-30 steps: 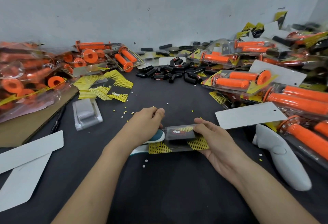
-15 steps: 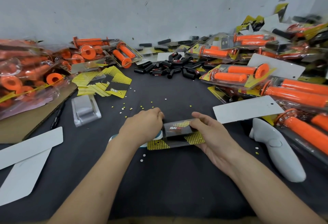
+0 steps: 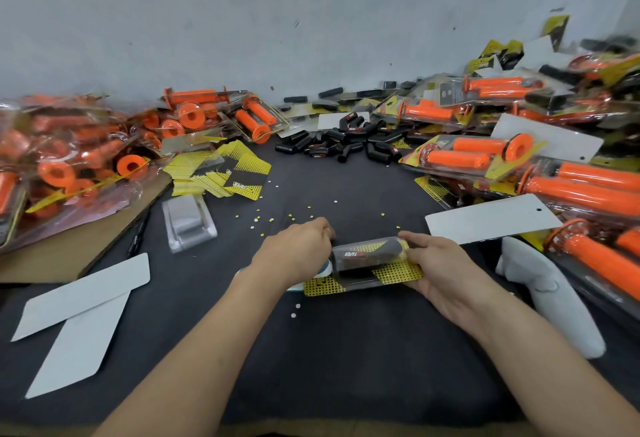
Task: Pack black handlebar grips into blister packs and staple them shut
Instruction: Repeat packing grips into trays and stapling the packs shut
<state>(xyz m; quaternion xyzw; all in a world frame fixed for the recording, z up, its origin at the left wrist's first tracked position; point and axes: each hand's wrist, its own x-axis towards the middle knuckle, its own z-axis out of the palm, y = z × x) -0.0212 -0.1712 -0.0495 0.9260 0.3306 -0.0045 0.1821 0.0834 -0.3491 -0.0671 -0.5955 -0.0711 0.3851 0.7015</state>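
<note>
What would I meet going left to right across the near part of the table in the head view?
First the white cards, then left hand, blister pack, right hand, white handheld device.

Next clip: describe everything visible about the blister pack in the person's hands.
The blister pack is a clear plastic shell over a yellow-dotted card, with a black grip marked TAPER inside. It lies roughly flat on the dark table. The right hand grips its right end; the left hand holds a teal-and-white stapler at its left end.
</note>
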